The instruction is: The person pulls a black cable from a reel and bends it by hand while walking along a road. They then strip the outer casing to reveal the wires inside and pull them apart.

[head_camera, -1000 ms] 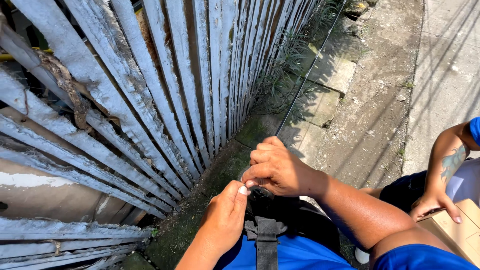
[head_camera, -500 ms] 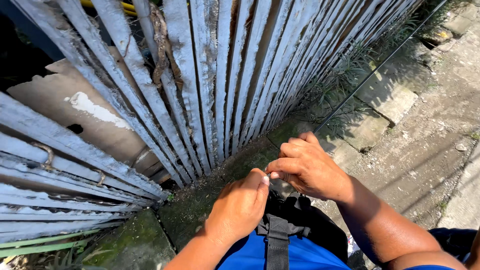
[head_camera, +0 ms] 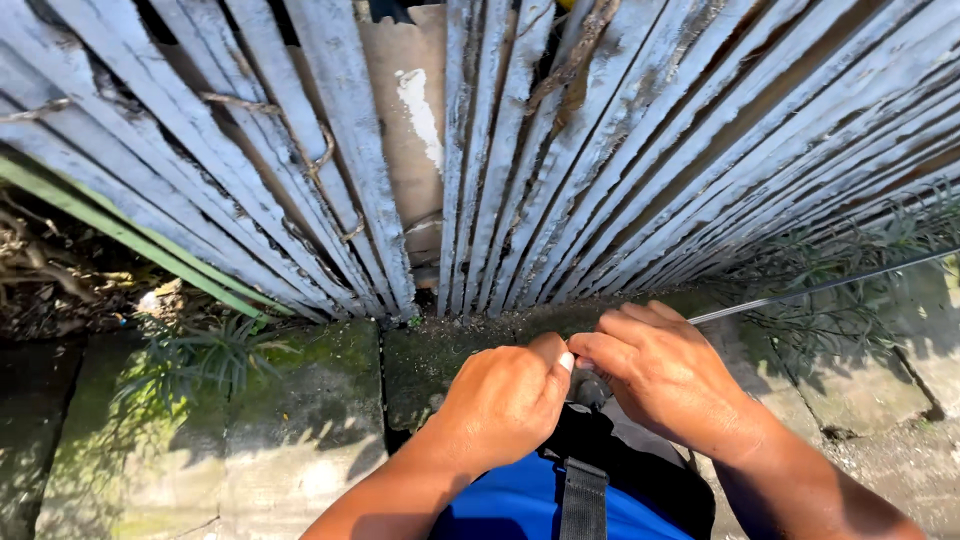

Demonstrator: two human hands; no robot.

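Note:
My left hand and my right hand meet fingertip to fingertip in front of my waist, both pinched closed. A thin grey wire comes out of my right hand's fingers and runs taut up to the right edge. Its near end is hidden between the pinching fingers of the two hands. Just below the hands sits a black pouch with a black strap over blue clothing.
A weathered fence of grey-white slats stands right ahead, with a gap showing a brown board behind. Mossy concrete slabs lie at its foot. Weeds grow at the left and grass at the right. A green pipe slants on the left.
The view has swung left along the fence, and the other person's arm at the right has gone out of sight. My hands stay pinched together over the pouch.

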